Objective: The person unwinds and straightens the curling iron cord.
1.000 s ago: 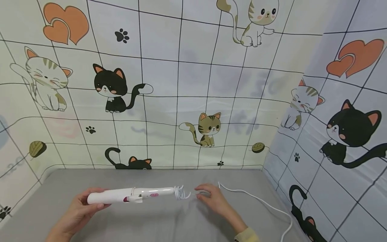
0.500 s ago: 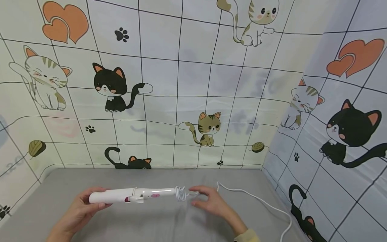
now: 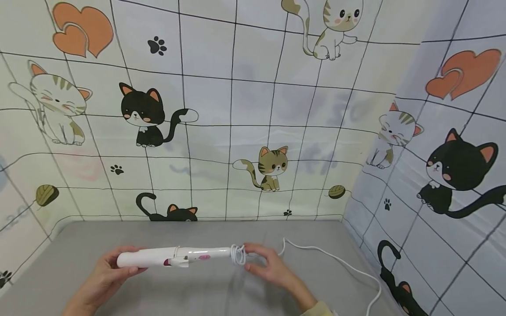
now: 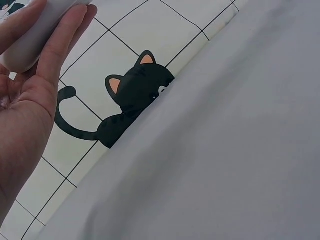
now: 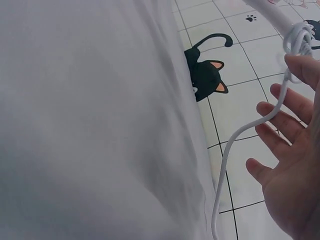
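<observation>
A white corded wand that looks like a curling iron [image 3: 158, 256] is held level above the grey surface in the head view. Its thick left end is gripped by my left hand [image 3: 108, 274], the thumb below and the fingers behind. In the left wrist view the rounded end [image 4: 22, 57] lies between thumb and fingers. White cable is wound in a coil [image 3: 238, 255] round the slimmer right end. My right hand [image 3: 272, 267] has its thumb and index fingertips right at the coil's right side. Its other fingers are loosely spread in the right wrist view, beside the hanging cable [image 5: 235, 135].
The white cord [image 3: 340, 259] trails across the grey cloth surface [image 3: 189, 289] toward the front right. Behind and at both sides stand walls of white cloth [image 3: 209, 101], printed with cats, hearts and grid lines.
My right hand has moved left, from apart from the coiled cable up to its edge. My left hand keeps its grip on the curling iron, which has shifted slightly right.
</observation>
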`<state>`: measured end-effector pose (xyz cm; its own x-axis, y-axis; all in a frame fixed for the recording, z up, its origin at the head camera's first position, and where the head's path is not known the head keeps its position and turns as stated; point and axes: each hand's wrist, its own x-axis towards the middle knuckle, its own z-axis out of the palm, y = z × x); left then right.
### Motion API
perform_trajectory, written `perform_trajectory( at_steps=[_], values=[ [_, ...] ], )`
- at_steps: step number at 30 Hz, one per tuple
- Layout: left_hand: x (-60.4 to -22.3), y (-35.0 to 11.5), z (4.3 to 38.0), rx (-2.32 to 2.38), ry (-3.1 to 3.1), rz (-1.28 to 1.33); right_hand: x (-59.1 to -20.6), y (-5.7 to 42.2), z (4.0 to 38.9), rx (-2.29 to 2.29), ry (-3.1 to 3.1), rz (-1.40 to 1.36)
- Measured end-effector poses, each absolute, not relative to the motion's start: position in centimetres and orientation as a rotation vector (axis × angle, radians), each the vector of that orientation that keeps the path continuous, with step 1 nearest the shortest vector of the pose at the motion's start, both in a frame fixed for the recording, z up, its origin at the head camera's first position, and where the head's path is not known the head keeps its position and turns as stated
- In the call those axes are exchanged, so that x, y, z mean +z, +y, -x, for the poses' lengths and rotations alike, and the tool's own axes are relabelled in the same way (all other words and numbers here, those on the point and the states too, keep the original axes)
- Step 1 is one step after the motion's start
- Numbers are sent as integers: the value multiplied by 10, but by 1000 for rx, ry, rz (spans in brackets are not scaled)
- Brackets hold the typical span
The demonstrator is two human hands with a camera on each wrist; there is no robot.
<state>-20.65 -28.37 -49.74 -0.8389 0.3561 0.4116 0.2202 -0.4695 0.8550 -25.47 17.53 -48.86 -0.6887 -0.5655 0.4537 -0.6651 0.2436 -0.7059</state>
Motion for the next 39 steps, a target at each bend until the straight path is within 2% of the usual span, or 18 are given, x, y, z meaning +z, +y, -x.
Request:
perform_trajectory(
  at_steps=[12,23,34,39],
  values=[
    [-496,-289,205,2518,1588,-859,-493,171,255,1609,-2242,-1335],
    [-496,-292,201,2488,1636,-888,-488,179,255,1690,-2417,-1156],
    [-500,-305,201,2560,1451,-1051,-480,202,263,1632,-2399,-662],
    [-500,-309,200,2597,1412,-1050,-481,202,265,1696,-2406,-679]
  ],
)
